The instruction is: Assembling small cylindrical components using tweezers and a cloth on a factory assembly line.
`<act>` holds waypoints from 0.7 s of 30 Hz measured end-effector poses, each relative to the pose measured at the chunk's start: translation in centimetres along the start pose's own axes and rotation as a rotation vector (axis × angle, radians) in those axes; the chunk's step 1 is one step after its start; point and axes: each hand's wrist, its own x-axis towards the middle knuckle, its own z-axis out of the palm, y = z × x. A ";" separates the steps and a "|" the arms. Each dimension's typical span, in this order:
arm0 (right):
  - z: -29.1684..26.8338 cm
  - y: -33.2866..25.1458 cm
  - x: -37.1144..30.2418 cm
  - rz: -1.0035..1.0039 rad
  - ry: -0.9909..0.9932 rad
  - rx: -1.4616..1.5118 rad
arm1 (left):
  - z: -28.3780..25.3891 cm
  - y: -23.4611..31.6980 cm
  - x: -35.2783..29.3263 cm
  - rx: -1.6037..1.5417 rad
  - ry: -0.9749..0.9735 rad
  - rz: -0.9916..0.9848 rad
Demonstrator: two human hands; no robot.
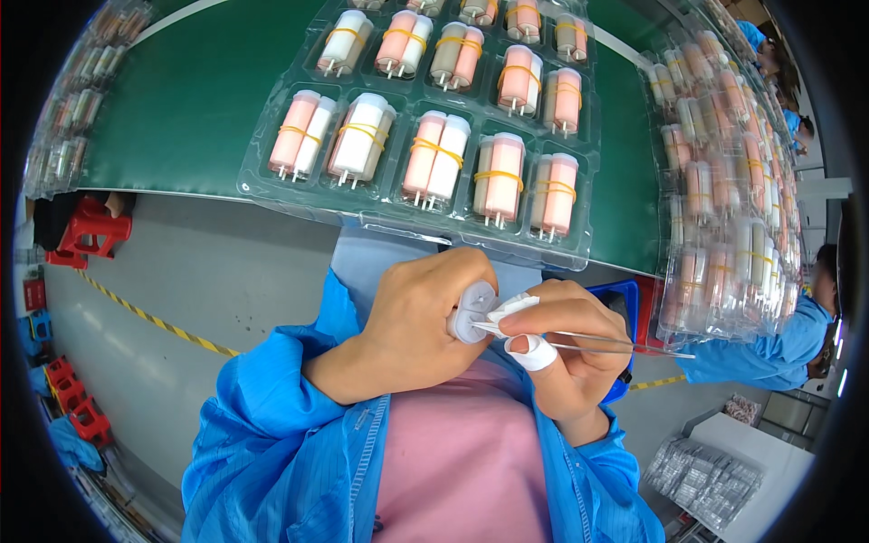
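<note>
In front of my chest, my left hand (421, 312) is closed around a pair of tubes whose round, pale translucent ends (472, 312) face right. My right hand (575, 348) pinches slim metal tweezers (625, 346), with their tips at the tube ends; I cannot tell whether they touch. A crumpled piece of white tissue (516, 306) sits between the right fingertips and the tube ends. White tape (532, 353) wraps one digit of that hand. Beyond both hands, a clear plastic tray (385, 222) holds pink, white and grey tube pairs (437, 156) bound with yellow rubber bands.
The tray lies on a green-topped table (195, 100). Stacked trays of tubes stand at the right (724, 181) and far left (77, 100). A blue bin (620, 385) is beside my right arm. A co-worker's blue sleeve (751, 357) shows at the right; a red stool (95, 226) stands left.
</note>
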 end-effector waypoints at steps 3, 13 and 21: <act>0.1 0.0 0.2 -0.037 -0.017 -0.070 | 0.1 -0.4 0.0 0.014 0.009 0.019; -0.1 -0.2 0.3 -0.097 -0.060 -0.136 | 0.5 -0.7 -0.3 0.078 0.019 0.042; -0.3 0.0 0.1 -0.063 0.019 -0.027 | 0.0 -0.2 0.1 0.045 -0.030 0.001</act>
